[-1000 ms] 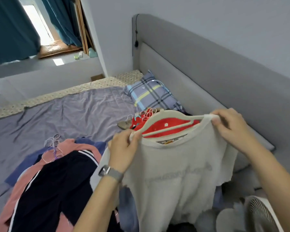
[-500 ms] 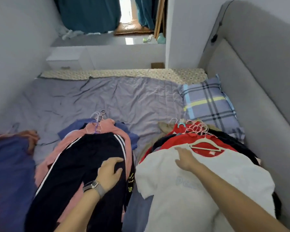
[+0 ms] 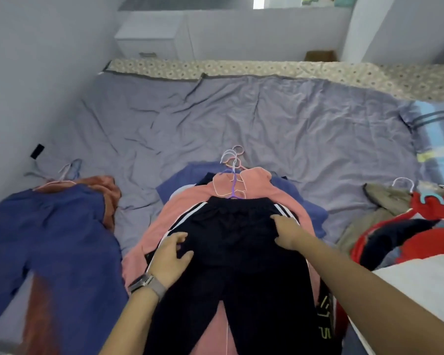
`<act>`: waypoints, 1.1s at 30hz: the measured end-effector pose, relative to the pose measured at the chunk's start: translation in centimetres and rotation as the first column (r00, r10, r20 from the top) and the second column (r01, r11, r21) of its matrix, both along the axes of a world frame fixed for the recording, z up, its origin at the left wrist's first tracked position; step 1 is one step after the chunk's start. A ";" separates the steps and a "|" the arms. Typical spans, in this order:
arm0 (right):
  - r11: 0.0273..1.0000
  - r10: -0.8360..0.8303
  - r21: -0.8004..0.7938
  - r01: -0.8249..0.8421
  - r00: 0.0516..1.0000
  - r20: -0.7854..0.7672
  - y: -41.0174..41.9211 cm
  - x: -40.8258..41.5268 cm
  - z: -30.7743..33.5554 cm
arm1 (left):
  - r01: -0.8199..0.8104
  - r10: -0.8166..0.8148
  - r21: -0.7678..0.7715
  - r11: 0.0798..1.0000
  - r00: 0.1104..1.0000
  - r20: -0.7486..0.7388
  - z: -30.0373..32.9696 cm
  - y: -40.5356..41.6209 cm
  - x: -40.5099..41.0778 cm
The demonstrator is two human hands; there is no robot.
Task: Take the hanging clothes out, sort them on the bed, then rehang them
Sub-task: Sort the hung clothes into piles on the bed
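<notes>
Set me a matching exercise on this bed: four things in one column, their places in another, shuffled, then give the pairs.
Things:
1. black track pants
2. blue trousers
3. plaid pillow
4. white nightstand

Places:
A. far right of the bed
B. beyond the bed, by the far wall
C. top of the middle pile, under both hands
D. left pile

Pairs: 1-C, 2-D, 3-A, 4-B. The left hand and right hand both rest on the pants.
</notes>
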State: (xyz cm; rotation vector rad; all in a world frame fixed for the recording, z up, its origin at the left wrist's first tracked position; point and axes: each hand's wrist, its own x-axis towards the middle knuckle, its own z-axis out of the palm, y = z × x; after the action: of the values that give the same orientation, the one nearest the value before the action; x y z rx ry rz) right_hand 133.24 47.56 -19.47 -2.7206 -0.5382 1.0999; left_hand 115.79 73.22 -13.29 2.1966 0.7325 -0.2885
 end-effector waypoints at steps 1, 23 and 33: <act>0.999 0.030 -0.043 -0.028 0.998 0.056 1.2 1.2 -0.8 | -0.038 0.039 -0.019 0.999 0.999 0.014 -1.1 2.1 0.5; 0.880 -0.240 0.426 0.211 0.971 0.015 1.2 -12.9 11.2 | 0.190 -0.242 0.242 0.952 0.947 0.209 1.9 0.7 -2.8; 0.857 -0.302 0.514 0.051 0.856 0.419 -12.8 -24.5 21.1 | -0.118 0.044 0.230 0.966 0.953 0.301 16.1 -11.6 -18.2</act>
State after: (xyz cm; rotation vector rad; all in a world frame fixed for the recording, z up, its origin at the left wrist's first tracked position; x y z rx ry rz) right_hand 108.72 34.73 1.60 -2.4937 -0.5142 0.1631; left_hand 97.61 61.63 2.79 2.3643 0.7196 0.1802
